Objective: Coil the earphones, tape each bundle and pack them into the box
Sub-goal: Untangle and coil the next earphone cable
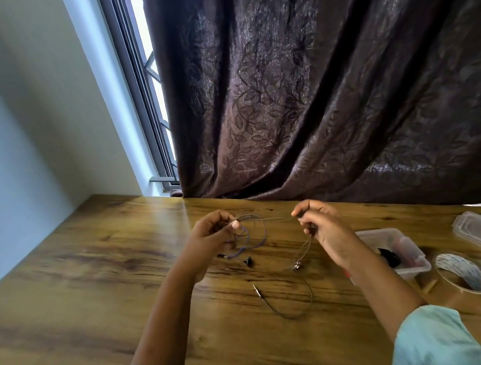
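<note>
**A:** How were the person's hands placed?

**B:** Both were raised just above the wood-grained worktop (86,272). The left hand (214,234) had its fingers curled and its thumb pressed down. It pinched a thin grey earphone cable (274,218) together with a purple earphone cable (264,233). The right hand (322,229) gripped the same grey cable at its fingertips, so a fine strand ran nearly taut between the two hands.

**A:** And the rest of the wires?

**B:** The purple one hung from the left hand in a rounded loop, and a small black earbud (248,262) lay on the wood just below it. From under the right hand, two grey strands dropped to a pair of shiny metal earbuds (296,265). Whether those touched the wood could not be told. More grey wire lay in a loose curve nearer the person, ending in a slim metal jack plug (256,288).

**A:** Where was the box?

**B:** The clear plastic box (385,232) sat beside the right forearm, rectangular and open, with something dark inside. Its clear lid (475,230) lay apart, further right. A glossy transparent tape roll (444,279) lay flat, nearer the person than the box. A dark, leaf-patterned curtain (312,96) hung in heavy folds behind.
</note>
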`<action>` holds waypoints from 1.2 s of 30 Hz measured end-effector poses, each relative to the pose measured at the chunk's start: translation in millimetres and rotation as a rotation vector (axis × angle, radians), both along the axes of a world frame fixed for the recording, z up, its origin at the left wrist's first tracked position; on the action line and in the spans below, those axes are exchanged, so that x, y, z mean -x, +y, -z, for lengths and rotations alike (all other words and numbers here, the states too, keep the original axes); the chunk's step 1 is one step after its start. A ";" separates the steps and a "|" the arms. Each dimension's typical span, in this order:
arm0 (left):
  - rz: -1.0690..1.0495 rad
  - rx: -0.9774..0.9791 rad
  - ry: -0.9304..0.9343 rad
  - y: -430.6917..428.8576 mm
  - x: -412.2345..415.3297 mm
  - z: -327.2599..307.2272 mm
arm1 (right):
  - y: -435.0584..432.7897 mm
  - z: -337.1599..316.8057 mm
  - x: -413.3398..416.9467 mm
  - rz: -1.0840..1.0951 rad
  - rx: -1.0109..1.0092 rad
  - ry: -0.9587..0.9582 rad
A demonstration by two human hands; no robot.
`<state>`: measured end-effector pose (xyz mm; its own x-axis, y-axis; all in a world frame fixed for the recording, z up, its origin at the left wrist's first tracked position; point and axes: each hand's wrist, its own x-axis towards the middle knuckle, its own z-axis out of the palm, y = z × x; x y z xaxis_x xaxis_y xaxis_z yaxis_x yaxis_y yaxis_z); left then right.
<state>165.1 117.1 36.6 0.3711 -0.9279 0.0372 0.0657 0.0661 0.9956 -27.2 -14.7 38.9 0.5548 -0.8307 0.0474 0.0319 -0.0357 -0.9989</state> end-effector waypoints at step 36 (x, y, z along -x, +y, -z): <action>-0.364 -0.046 -1.100 -37.9 -4.1 14.4 | 18.8 -32.4 -10.5 -0.249 -0.360 -0.148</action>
<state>169.2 79.3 22.3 0.4048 -0.7817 0.4744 -0.8525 -0.1349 0.5051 -16.7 4.2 71.3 0.7483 -0.6513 -0.1261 0.1390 0.3398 -0.9302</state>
